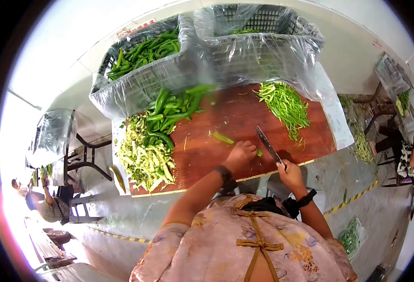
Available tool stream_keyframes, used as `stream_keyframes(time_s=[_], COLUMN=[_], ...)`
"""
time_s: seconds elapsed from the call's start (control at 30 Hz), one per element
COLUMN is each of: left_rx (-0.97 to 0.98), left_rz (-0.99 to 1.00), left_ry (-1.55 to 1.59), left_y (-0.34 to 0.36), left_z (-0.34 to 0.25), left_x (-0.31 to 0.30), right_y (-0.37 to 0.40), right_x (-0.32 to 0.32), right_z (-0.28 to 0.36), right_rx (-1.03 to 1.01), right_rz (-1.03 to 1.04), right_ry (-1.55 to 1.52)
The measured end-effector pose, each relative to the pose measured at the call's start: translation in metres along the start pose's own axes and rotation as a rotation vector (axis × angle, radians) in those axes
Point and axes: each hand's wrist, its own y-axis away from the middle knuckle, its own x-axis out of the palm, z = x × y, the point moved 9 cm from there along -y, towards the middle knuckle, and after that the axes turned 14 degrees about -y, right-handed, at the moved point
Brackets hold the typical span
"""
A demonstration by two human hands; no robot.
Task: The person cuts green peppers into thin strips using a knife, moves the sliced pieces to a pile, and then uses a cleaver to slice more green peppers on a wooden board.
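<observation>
Two plastic-lined crates stand at the far edge of our cutting board [226, 122]: the left crate [141, 70] holds a good layer of whole green peppers, while the right crate [258, 47] shows only a few green pieces at its bottom. On the board's left end lies a broad heap of pale trimmings [146, 155], and just beyond it, toward the left crate, a heap of whole peppers [174, 110] not yet cut. At the board's far right corner sits a pile of thin green strips [287, 105]. We judge the work well under way but far from over: strips and trimmings lie heaped, yet the uncut heap and the left crate leave plenty to do. By the board's near edge our left hand [241, 154] presses curled fingers onto a small pepper piece [259, 152]. Our right hand [291, 175], just off that edge, is clenched round the handle of the knife [268, 145], its blade slanting over the board beside the piece. One split pepper [223, 137] lies at the board's middle.
</observation>
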Motion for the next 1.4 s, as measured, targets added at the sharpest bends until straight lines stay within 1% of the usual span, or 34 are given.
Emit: stream_keyframes(time_s=[0.03,0.1,0.13,0.2,0.23,0.3,0.33,0.4,0.43,0.5,0.67,0.93,1.03,1.1,1.2,1.23,1.3,1.4], left_rx=[0.005,0.101,0.108,0.033,0.036,-0.117,-0.114,-0.061,-0.059,-0.07,-0.063,-0.101,-0.108,-0.123,-0.115,-0.12,-0.096,-0.107], left_rz=[0.003,0.023,0.021,-0.033,-0.03,-0.012,-0.01,0.18,0.181,-0.01,0.045,0.1,0.067,0.084,0.056,0.057,-0.034,-0.054], left_ry=[0.003,-0.037,-0.035,0.083,0.084,0.106,0.107,-0.024,-0.023,0.046,0.089,0.052,0.017,0.107,0.101,0.104,0.127,0.176], left_y=[0.0,0.001,0.005,0.01,0.012,0.016,0.017,0.018,0.02,0.022,0.021,0.015,0.013,0.013,0.011,0.011,0.011,0.011], left_z=[0.002,0.001,0.004,0.012,0.009,0.015,0.01,-0.002,-0.005,-0.007,-0.01,-0.013,-0.014,-0.01,-0.009,-0.008,-0.008,-0.007], left_x=[0.002,0.01,0.017,0.017,0.016,0.018,0.019,0.036,0.034,0.009,0.002,0.012,0.007,0.006,0.002,0.003,-0.004,-0.009], right_y=[0.001,0.001,0.0,0.001,0.002,0.002,0.002,0.002,0.001,0.002,0.012,0.013,0.012,0.012,0.006,0.002,-0.011,-0.038], right_x=[0.0,0.001,0.002,0.003,0.003,0.004,0.003,0.003,0.006,0.01,0.019,0.016,0.017,0.02,0.027,0.033,0.046,0.059], right_z=[0.0,-0.002,-0.004,-0.007,-0.006,-0.005,-0.003,-0.003,-0.006,-0.004,0.013,0.03,0.035,0.034,0.026,0.021,0.012,0.017], right_rx=[-0.017,-0.031,-0.028,-0.02,-0.03,-0.038,-0.05,-0.058,-0.059,-0.056,-0.066,-0.139,-0.157,-0.159,-0.182,-0.182,-0.182,-0.251], right_rz=[-0.01,-0.028,-0.022,-0.02,-0.033,-0.048,-0.055,-0.064,-0.044,-0.028,0.047,0.043,0.052,0.065,0.058,0.074,0.102,0.063], right_ry=[0.018,0.035,0.034,0.031,0.029,0.026,0.046,0.068,0.113,0.155,0.318,0.329,0.359,0.39,0.375,0.394,0.414,0.412])
